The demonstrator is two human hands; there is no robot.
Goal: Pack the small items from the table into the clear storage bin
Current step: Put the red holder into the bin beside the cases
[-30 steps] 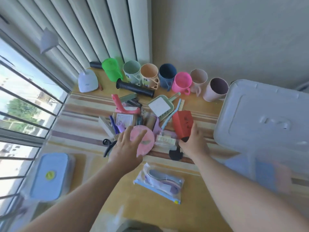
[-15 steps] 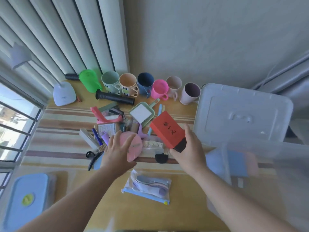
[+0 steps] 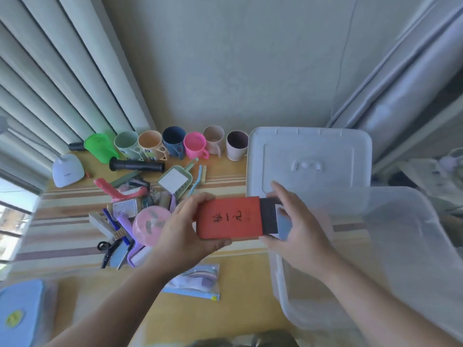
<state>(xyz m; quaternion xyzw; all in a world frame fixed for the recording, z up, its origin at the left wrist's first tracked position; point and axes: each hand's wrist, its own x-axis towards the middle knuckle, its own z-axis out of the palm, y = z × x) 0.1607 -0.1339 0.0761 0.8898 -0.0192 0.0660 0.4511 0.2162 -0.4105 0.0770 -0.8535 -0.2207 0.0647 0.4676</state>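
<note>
Head view: flat red box with black end and handwritten characters (image 3: 229,218) now lifted off the pile, held level between both hands beside the clear plastic storage bin (image 3: 390,249). Left hand (image 3: 186,230), off the round pink item (image 3: 149,225) a second ago, grips the red end; right hand (image 3: 294,226) pinches the black end, possibly sliding it. Drop-in likely next.

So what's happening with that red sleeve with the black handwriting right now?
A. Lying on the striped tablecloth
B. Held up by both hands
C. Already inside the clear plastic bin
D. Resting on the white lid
B: the left hand grips the red sleeve with black handwriting at one end, and the right hand holds its dark end.
</note>
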